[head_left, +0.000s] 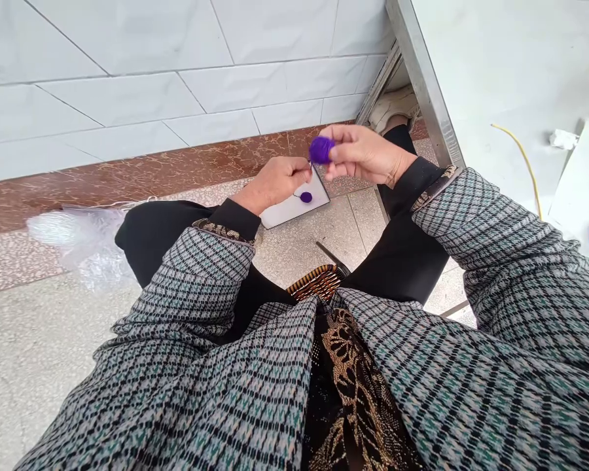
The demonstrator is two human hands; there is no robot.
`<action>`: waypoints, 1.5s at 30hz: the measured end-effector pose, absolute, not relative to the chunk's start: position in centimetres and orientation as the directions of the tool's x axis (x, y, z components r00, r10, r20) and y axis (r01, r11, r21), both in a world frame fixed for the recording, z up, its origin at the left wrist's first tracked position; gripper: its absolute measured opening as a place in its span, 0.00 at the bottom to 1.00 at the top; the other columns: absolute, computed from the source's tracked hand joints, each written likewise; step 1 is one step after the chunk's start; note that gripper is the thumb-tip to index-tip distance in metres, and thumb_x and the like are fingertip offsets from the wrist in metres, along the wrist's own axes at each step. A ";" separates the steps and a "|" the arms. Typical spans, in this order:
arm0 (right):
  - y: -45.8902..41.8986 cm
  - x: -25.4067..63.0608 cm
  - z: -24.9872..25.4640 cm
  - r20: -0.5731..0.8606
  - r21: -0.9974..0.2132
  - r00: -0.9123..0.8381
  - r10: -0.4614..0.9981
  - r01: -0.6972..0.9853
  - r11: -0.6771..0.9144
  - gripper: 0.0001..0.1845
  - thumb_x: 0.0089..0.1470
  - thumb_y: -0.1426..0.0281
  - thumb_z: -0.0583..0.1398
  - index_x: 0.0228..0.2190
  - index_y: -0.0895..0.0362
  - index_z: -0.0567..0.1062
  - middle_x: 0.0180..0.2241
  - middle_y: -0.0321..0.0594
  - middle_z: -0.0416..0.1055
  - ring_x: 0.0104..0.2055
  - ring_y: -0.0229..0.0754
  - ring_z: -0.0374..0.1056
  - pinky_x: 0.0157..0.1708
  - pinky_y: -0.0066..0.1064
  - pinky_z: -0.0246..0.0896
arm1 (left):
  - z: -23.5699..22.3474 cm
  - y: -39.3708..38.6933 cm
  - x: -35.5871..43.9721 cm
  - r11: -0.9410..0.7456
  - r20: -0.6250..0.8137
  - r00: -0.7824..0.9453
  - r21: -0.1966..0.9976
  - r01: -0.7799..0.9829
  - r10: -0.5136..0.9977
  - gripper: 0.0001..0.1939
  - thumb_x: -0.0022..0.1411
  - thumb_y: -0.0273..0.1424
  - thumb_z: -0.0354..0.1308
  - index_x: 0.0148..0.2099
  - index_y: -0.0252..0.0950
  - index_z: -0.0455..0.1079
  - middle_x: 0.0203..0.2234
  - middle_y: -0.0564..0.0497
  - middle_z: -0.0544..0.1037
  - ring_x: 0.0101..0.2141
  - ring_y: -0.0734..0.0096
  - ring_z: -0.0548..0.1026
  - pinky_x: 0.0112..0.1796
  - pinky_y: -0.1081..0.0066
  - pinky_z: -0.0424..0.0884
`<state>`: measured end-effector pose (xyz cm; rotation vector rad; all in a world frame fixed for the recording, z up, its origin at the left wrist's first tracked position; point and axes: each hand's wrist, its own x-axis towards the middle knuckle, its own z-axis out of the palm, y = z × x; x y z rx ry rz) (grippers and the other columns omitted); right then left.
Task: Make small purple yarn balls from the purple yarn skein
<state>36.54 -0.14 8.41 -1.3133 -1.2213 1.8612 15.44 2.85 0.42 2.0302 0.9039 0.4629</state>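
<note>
Purple, round, fuzzy ball (pixel 321 150) sits pinched in the right hand (pixel 356 150); beside it the left hand (pixel 277 180) is closed, any hold unclear. Probably fine fingerwork; next calls for gentle control.

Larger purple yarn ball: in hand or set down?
In hand: the right hand has the larger purple yarn ball gripped, thumb against its near side.
</note>
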 end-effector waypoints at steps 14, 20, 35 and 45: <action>-1.2 36.0 7.4 -0.550 -0.795 -0.420 0.722 0.528 -0.299 0.20 0.46 0.88 0.71 0.32 0.56 0.74 0.26 0.31 0.73 0.28 0.36 0.72 0.30 0.27 0.71 | 2.3 1.4 14.6 -0.450 0.081 0.695 0.814 0.368 0.715 0.11 0.66 0.32 0.55 0.32 0.35 0.74 0.27 0.50 0.77 0.31 0.69 0.72 0.38 0.68 0.69; -1.0 33.3 10.7 -0.451 -0.891 -0.430 0.782 0.177 -0.417 0.15 0.55 0.81 0.70 0.33 0.55 0.70 0.27 0.31 0.72 0.27 0.33 0.70 0.32 0.24 0.74 | 2.0 2.2 13.4 -0.366 0.135 0.547 0.867 0.339 0.826 0.14 0.72 0.36 0.56 0.32 0.39 0.68 0.24 0.53 0.72 0.29 0.69 0.70 0.35 0.68 0.68; 0.1 34.4 7.9 -0.416 -0.847 -0.434 0.799 0.504 -0.167 0.18 0.49 0.87 0.69 0.34 0.56 0.71 0.30 0.32 0.70 0.31 0.35 0.69 0.30 0.26 0.66 | 5.1 1.7 12.0 -0.519 0.146 0.672 0.757 0.397 0.726 0.13 0.68 0.33 0.57 0.30 0.36 0.73 0.25 0.52 0.75 0.29 0.72 0.71 0.37 0.69 0.70; 1.1 35.3 8.5 -0.293 -0.945 -0.403 0.867 -0.013 -0.326 0.10 0.63 0.82 0.63 0.36 0.56 0.69 0.27 0.31 0.72 0.26 0.32 0.69 0.31 0.23 0.69 | 2.5 0.8 14.2 -0.421 0.082 0.774 0.872 0.249 0.628 0.13 0.70 0.34 0.57 0.33 0.35 0.76 0.26 0.53 0.77 0.28 0.74 0.73 0.35 0.72 0.70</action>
